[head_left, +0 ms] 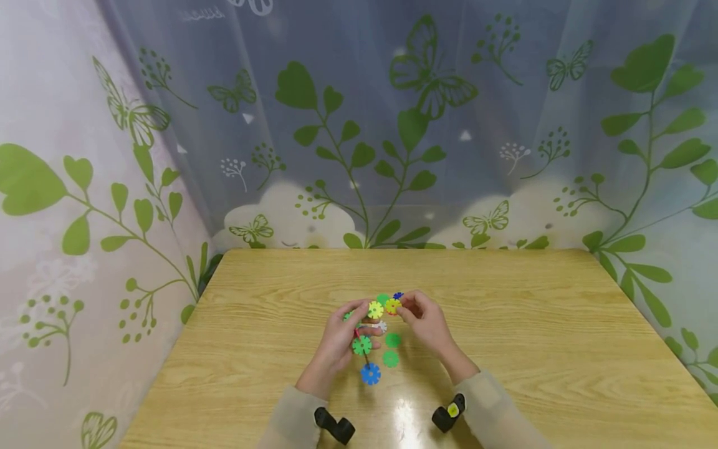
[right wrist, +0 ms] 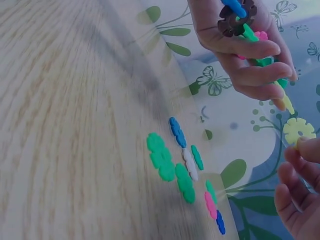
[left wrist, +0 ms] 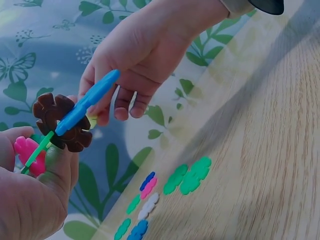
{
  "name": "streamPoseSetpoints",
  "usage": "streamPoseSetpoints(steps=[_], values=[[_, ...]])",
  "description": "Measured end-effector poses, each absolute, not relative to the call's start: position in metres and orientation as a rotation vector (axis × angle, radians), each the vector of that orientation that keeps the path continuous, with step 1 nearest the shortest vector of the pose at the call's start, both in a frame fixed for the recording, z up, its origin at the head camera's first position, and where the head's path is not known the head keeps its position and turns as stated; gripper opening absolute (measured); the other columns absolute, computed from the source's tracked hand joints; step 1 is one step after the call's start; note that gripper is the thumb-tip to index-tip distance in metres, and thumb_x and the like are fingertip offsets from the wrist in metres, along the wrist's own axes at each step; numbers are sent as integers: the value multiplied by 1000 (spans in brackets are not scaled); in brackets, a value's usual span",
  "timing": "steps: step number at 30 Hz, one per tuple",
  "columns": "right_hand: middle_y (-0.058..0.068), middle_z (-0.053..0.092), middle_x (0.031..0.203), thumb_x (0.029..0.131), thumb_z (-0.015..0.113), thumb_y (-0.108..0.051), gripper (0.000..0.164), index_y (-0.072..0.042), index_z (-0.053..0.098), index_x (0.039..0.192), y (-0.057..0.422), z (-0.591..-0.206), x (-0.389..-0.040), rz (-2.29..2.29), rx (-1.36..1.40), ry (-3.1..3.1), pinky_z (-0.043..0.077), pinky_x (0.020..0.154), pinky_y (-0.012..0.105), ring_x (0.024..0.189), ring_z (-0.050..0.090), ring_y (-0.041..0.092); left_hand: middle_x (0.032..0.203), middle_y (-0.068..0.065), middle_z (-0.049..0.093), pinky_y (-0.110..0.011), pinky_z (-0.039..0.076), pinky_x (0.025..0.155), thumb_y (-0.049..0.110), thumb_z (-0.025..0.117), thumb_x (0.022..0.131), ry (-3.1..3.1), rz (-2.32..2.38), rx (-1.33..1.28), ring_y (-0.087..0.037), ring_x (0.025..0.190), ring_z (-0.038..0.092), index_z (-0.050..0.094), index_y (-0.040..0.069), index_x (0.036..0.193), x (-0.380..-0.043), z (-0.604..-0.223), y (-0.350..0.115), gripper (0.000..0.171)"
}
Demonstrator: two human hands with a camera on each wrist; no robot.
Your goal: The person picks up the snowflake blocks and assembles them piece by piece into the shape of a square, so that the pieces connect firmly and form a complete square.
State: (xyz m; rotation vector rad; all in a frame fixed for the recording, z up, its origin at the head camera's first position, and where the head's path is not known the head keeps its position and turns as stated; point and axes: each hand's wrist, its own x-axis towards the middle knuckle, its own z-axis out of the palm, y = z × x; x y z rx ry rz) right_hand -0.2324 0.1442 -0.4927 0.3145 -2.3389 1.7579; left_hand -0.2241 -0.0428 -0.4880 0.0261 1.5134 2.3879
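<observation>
My left hand (head_left: 338, 333) grips a chain of slotted plastic discs. In the left wrist view a blue disc (left wrist: 89, 102), a brown disc (left wrist: 61, 121), a green disc (left wrist: 37, 152) and a pink disc (left wrist: 31, 156) show along it. A yellow disc (head_left: 375, 310) sits at the left fingertips; the fingers hide part of the chain. My right hand (head_left: 426, 321) pinches another yellow disc (right wrist: 299, 131) between thumb and fingertip, close by the chain's yellow end. Both hands are held over the table.
Several loose discs lie on the wooden table (head_left: 269, 349): green discs (right wrist: 161, 157), a white disc (right wrist: 190, 164), a blue disc (right wrist: 177, 132), a pink disc (right wrist: 210, 205) and a dark blue disc (right wrist: 220, 222). A leaf-patterned curtain (head_left: 359, 125) hangs behind the table.
</observation>
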Motion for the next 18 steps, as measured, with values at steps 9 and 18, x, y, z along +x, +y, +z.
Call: streamPoseSetpoints(steps=[9,18], values=[[7,61,82,88,63,-5,5,-2,62,93,145,-486,-229,1743,379,-2396,47,58,21,70,54,17,93,-20,60,-40,58,62,30,58,92,1543,2343,49,-18,65,66,47,-2,130,-223,-491,-43,51],[12,59,84,85,63,4,5,-1,63,86,143,-489,-230,1653,497,-2318,51,61,22,73,56,16,93,-18,60,-42,58,64,31,50,97,1607,2238,92,-21,70,66,48,0,126,-221,-494,-41,42]])
